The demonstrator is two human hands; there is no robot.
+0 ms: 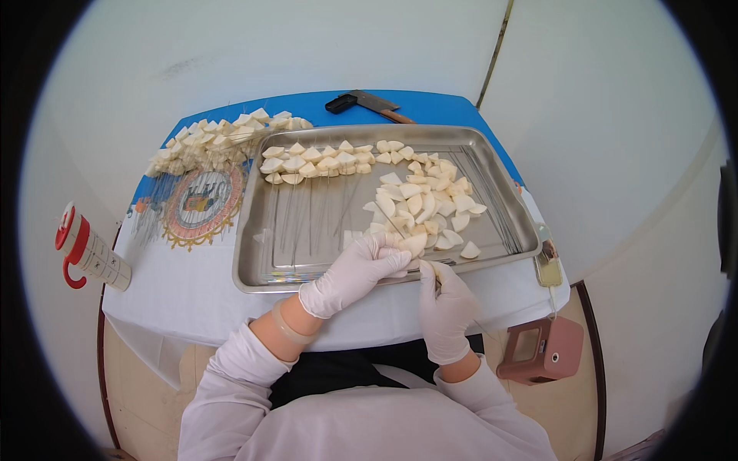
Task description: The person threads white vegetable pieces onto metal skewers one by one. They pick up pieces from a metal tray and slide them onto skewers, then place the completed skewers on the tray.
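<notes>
My gloved left hand [369,262] pinches a pale wedge of peeled root vegetable [414,245] over the near side of a shallow metal tray [357,225]. Close beside it, my gloved right hand [448,305] grips a thin skewer, whose rear end shows faintly below the hand. A thin skewer tip appears beyond the wedge, by the left fingers. Loose wedges [429,201] are heaped in the tray's right half. Threaded wedges [317,160] lie in rows at its far left, their skewers [294,222] pointing towards me. Bare metal skewers [490,199] lie along the right side.
More skewered wedges [213,141] are piled left of the tray. A cleaver [377,102] and a black-handled object [341,104] lie behind it. A red-and-white tumbler [92,250] stands left. On the right are a phone [548,265] with a cable and a pink box [542,350] below.
</notes>
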